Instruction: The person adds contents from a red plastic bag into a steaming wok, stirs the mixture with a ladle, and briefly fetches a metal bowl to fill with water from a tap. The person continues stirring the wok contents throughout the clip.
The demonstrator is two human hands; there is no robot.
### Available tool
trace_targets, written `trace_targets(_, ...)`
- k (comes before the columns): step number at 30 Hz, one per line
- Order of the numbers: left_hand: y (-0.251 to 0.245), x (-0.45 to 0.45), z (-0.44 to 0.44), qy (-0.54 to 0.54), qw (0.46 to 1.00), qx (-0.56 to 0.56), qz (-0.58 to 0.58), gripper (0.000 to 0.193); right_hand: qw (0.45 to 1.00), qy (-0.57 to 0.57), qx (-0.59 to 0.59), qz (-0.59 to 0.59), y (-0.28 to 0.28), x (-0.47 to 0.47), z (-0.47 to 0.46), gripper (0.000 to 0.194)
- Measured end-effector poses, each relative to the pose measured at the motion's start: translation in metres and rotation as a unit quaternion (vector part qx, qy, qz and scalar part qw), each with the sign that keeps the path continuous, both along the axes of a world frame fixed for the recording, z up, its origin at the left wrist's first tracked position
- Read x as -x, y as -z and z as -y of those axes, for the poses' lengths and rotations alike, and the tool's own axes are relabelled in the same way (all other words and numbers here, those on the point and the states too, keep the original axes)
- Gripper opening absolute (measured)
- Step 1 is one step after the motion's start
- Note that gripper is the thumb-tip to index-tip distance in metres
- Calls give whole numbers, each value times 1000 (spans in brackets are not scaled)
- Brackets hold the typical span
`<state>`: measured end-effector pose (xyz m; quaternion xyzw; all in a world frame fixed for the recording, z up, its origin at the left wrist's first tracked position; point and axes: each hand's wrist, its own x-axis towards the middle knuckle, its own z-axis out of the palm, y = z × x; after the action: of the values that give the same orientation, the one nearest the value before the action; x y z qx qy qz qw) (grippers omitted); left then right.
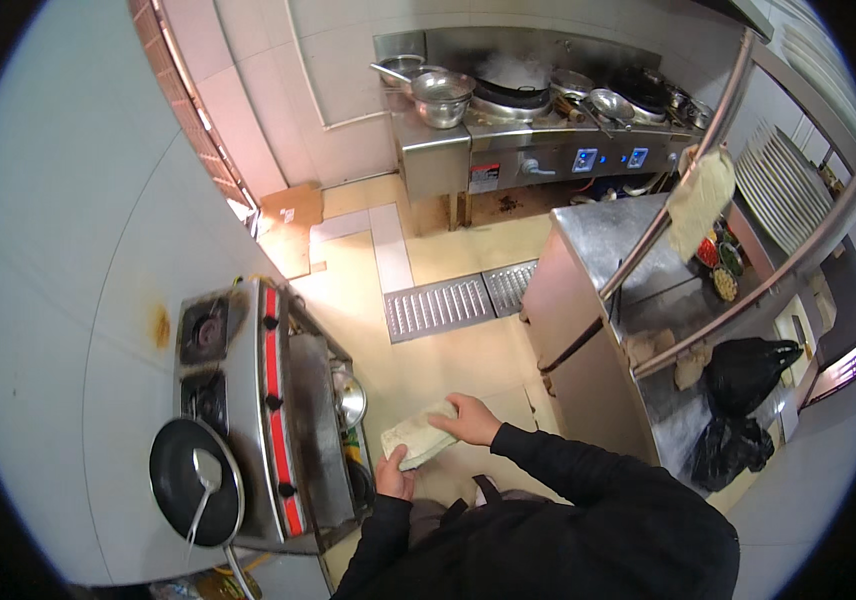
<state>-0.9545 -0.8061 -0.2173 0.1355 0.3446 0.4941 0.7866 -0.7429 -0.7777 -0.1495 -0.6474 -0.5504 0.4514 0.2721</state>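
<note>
Between my two hands is a folded pale cloth (417,436), held out over the tiled floor in front of my body. My left hand (395,477) grips its lower left end, thumb on top. At the upper right end, my right hand (473,421) pinches it between thumb and fingers. To the left, a black wok (173,480) with a metal turner (207,471) lying in it sits on a gas stove (274,442) with red front strips.
A wok range (525,161) with a steaming wok (514,94) runs along the back wall. On the right stands a steel counter (600,225) bearing black plastic bags (747,375); another cloth (704,201) hangs on its rail. A floor drain grate (439,307) and flattened cardboard (285,229) lie ahead.
</note>
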Motion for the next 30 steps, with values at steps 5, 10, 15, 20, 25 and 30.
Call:
trace_targets(5, -28, -57, -145, 54, 992, -108, 26, 47, 974, 60, -99, -197, 2, -45, -123, 41)
trace_targets(10, -54, -153, -309, 235, 962, -63, 122, 51, 955, 176, -107, -212, -21, -106, -229, 37)
trace_targets(15, -63, -302, -416, 367, 919, -139, -51, 40, 968, 176, -163, 67, -58, -171, -299, 30)
trace_targets(20, -42, -407, -536, 397, 918, 16, -1, 35, 974, 162, -155, -17, -64, -267, -372, 34)
trace_targets(25, -48, -472, -644, 336, 933, 118, -58, 37, 984, 72, -145, -72, -100, -347, -459, 26)
trace_targets(30, -64, -510, -715, 354, 935, -8, 11, 60, 928, 160, -335, -15, -105, -439, -556, 22)
